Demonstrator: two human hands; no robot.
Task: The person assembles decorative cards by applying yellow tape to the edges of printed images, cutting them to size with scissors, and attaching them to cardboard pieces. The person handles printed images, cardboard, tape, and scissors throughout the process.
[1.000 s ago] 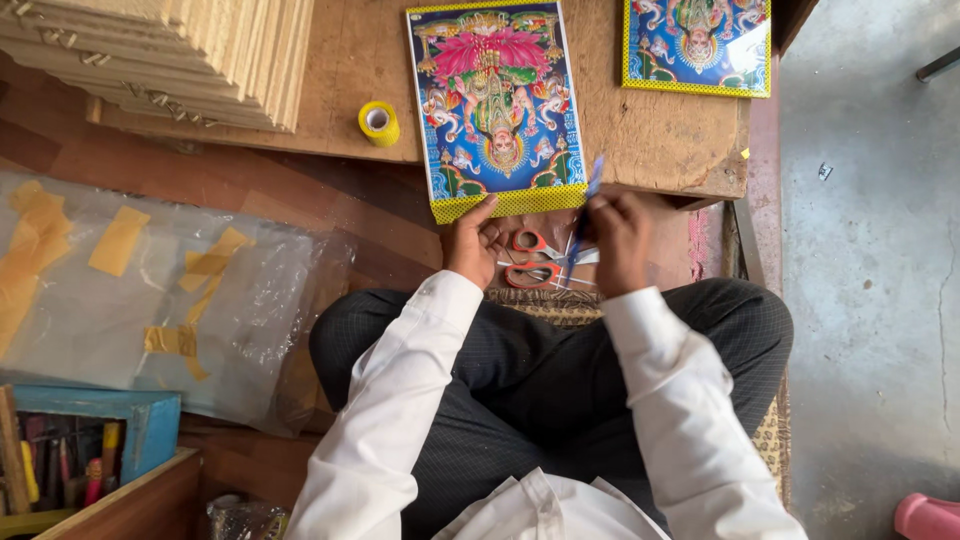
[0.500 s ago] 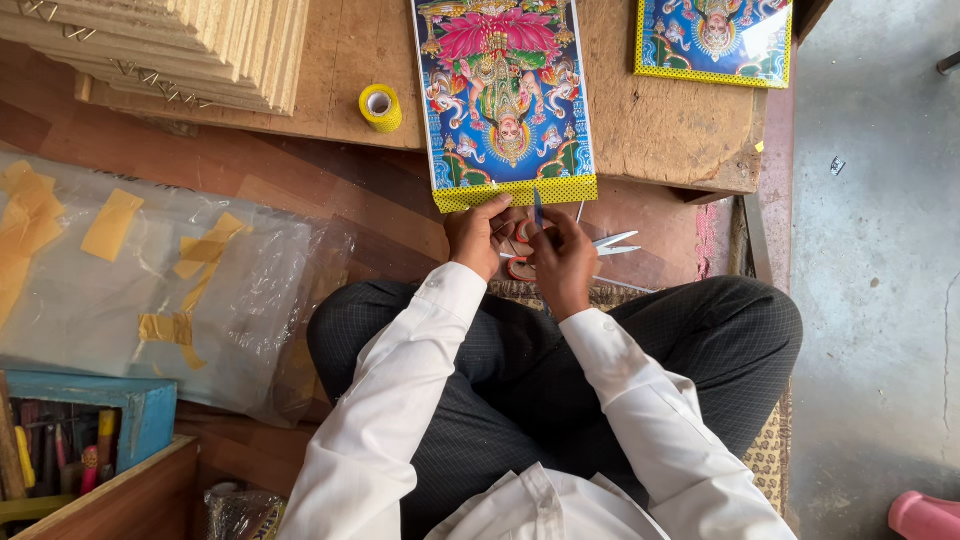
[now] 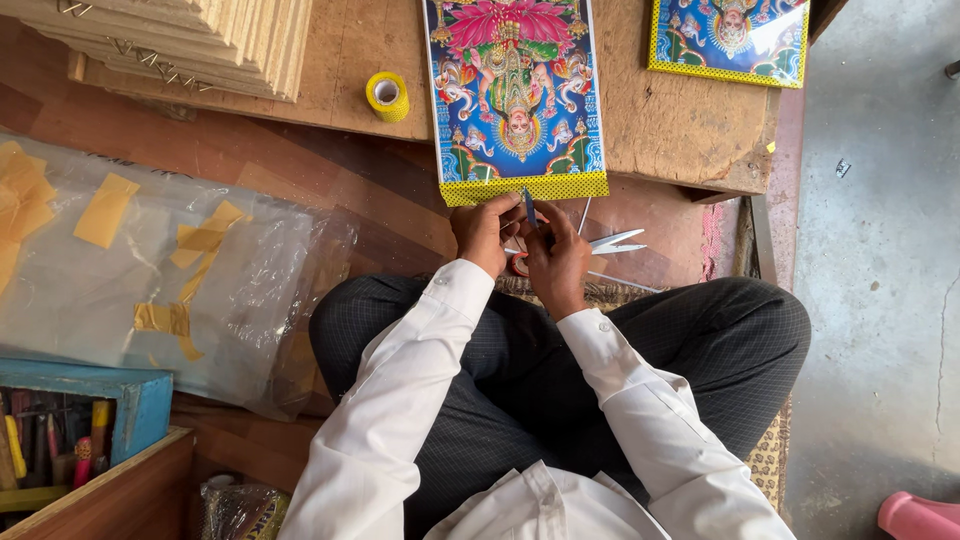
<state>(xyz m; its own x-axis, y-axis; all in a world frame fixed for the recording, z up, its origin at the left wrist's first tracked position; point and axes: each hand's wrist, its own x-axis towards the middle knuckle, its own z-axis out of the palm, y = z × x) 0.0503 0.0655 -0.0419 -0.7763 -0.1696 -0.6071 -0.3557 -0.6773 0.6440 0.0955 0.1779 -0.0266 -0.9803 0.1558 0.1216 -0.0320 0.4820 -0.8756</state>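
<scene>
A: Where is the blue pen [image 3: 529,207] sitting at this moment?

B: It is standing nearly upright between the two hands, its tip touching the yellow dotted lower border of the colourful devotional print [image 3: 516,95], which is lying on the wooden tabletop [image 3: 670,125] and overhanging its near edge.

A: And the hands?

B: The right hand [image 3: 557,262] is closing its fingers around the pen's barrel. The left hand [image 3: 482,232] is pressing its fingertips on the print's bottom edge, holding nothing that can be made out.

A: What is differing from half a second ago?

B: The hands are staying together at the print's lower border, as before. The pen is now showing more clearly above the knuckles. The scissors [image 3: 612,241] are still lying just right of the right hand, blades open, untouched.

A: What is lying around them?

B: A roll of yellow tape [image 3: 387,96] is resting on the tabletop left of the print. A second print [image 3: 730,38] is lying to the right, well apart. A stack of thin boards [image 3: 190,35] is filling the upper left corner. Lower left, a clear plastic sheet [image 3: 150,270] with yellow tape patches is spreading over the reddish floor, beside a blue box [image 3: 140,400] of tools.

A: Anything blocking the view?

B: The right hand is covering a red-rimmed object beneath it; what it is cannot be told.
</scene>
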